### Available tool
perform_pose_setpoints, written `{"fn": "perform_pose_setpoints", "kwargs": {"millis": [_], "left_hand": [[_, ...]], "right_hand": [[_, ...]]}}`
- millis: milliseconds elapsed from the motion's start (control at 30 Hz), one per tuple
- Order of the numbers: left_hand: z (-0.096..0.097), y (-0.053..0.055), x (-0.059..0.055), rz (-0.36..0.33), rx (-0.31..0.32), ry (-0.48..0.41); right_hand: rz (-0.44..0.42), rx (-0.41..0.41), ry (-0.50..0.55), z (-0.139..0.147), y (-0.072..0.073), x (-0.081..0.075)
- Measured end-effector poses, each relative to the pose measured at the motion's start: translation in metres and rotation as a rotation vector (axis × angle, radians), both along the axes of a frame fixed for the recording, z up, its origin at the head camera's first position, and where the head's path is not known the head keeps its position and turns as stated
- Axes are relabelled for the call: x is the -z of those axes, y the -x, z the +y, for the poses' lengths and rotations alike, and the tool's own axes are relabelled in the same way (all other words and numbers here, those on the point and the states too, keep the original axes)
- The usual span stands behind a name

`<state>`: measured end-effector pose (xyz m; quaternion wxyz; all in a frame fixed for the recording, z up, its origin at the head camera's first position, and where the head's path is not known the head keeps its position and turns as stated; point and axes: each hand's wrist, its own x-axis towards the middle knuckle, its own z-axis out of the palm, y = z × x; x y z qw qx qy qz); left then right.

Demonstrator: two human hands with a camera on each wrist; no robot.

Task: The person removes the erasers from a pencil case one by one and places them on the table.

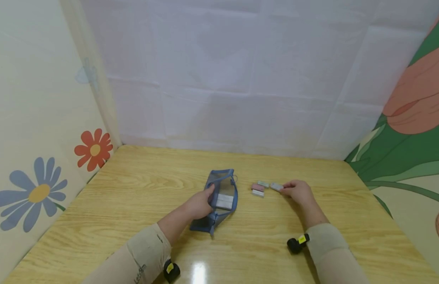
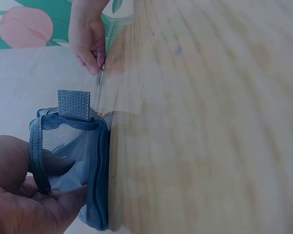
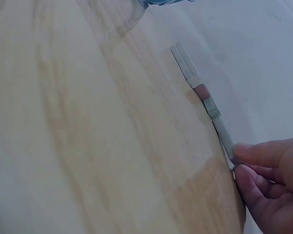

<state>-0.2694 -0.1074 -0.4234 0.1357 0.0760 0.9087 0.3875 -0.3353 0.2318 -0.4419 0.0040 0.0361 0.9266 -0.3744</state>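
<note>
My left hand [image 1: 199,204] grips the near-left side of a blue mesh zip pouch [image 1: 235,203], thumb on its rim. The pouch's mouth gapes, and pale rectangular pieces [image 1: 224,201] show inside. In the left wrist view, fingers wrap the blue-edged mesh pouch [image 2: 98,175]. On the table to the right, my right hand [image 1: 300,192] pinches one end of a small light-grey block [image 1: 276,187] between thumb and fingertips. The right wrist view shows that grey block [image 3: 223,138] lying low at the tabletop; whether it touches the wood I cannot tell.
Just left of the held block lie a pink block [image 1: 257,187] and two pale blocks, one behind [image 1: 263,184] and one in front [image 1: 257,193]. The wooden table [image 1: 145,173] ends at a white sheet [image 1: 226,79] behind; flower-painted walls stand left and right.
</note>
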Motion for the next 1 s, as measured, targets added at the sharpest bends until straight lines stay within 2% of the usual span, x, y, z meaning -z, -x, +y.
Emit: {"fn": "perform_pose_setpoints", "kwargs": {"millis": [267, 433, 667, 833, 1000], "left_hand": [[-0.001, -0.002, -0.003, 0.025, 0.017, 0.014], [-0.001, 0.001, 0.002, 0.015, 0.005, 0.002], [0.000, 0.000, 0.000, -0.015, 0.001, 0.004], [0.000, 0.001, 0.000, -0.023, 0.008, 0.009], [-0.001, 0.001, 0.001, -0.029, 0.009, 0.002]], "right_hand": [[0.001, 0.008, 0.011, 0.000, -0.001, 0.000], [-0.015, 0.019, 0.033, 0.001, -0.002, -0.002], [-0.025, 0.025, 0.045, -0.006, -0.004, -0.009], [0.037, 0.024, 0.009, -0.017, -0.004, -0.014], [0.114, -0.051, -0.013, -0.034, -0.005, -0.017]]}}
